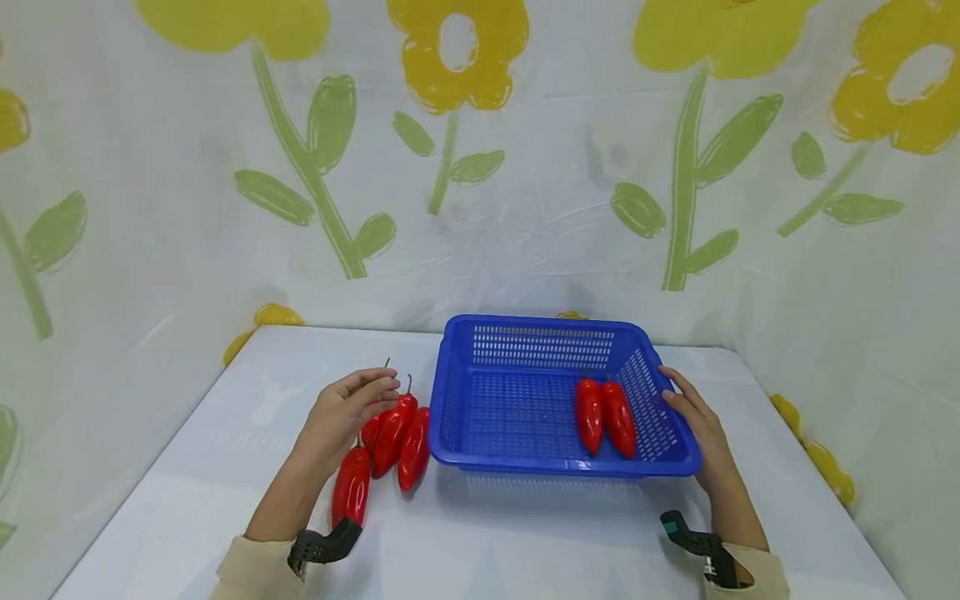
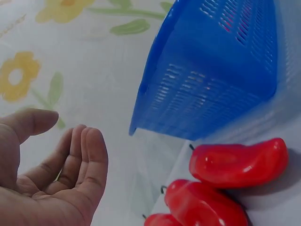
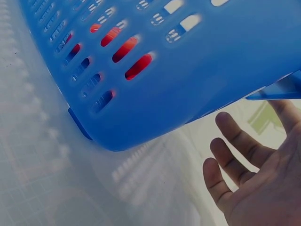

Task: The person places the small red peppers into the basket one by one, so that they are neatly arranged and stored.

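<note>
A blue plastic basket (image 1: 517, 463) with slotted walls stands on the white table, with two red peppers (image 1: 588, 417) lying in its right half. My right hand (image 1: 701, 425) holds the basket's right rim, thumb and forefinger at the edge. In the right wrist view, the other fingers (image 3: 230, 165) spread below the rim, away from the wall. To the left of the basket, my left hand (image 1: 345, 417) hovers over several red peppers (image 1: 415, 450), holding nothing. Its fingers are loosely bent, thumb apart, in the left wrist view. It partly hides one pepper.
The white table (image 1: 525, 550) reaches back to a hanging cloth (image 1: 555, 167) printed with yellow flowers and green leaves. The same cloth continues along both sides. One pepper (image 1: 351, 487) lies nearer the front, beside the left wrist.
</note>
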`<state>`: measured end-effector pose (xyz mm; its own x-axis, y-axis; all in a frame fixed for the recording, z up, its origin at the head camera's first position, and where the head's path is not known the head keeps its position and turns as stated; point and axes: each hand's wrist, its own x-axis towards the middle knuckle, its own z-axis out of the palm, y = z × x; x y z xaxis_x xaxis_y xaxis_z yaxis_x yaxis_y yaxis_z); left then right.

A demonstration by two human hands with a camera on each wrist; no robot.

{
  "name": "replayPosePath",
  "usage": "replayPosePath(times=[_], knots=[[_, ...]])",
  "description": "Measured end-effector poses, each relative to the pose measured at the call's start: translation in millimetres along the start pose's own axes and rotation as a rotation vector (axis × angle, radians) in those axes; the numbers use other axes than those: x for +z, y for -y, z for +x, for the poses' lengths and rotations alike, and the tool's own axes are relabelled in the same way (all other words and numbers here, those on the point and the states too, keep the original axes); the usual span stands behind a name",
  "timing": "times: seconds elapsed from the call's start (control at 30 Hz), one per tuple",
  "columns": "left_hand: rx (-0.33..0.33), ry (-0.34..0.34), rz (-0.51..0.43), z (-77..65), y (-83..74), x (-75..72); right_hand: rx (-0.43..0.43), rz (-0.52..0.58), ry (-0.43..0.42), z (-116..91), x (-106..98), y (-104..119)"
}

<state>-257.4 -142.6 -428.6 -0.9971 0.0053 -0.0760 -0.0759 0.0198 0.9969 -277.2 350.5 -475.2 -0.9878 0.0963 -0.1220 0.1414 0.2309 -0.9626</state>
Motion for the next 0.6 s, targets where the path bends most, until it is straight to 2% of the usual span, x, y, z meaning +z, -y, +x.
replayPosePath(times=[0.33, 0.6], knots=[[0.004, -0.107, 0.02, -30.9, 29.2, -20.4, -0.006, -0.006, 0.007, 0, 1, 3], [-0.023, -0.168, 0.041, -41.0, 43.3, -29.5, 0.004, 0.011, 0.024, -2, 0, 4]])
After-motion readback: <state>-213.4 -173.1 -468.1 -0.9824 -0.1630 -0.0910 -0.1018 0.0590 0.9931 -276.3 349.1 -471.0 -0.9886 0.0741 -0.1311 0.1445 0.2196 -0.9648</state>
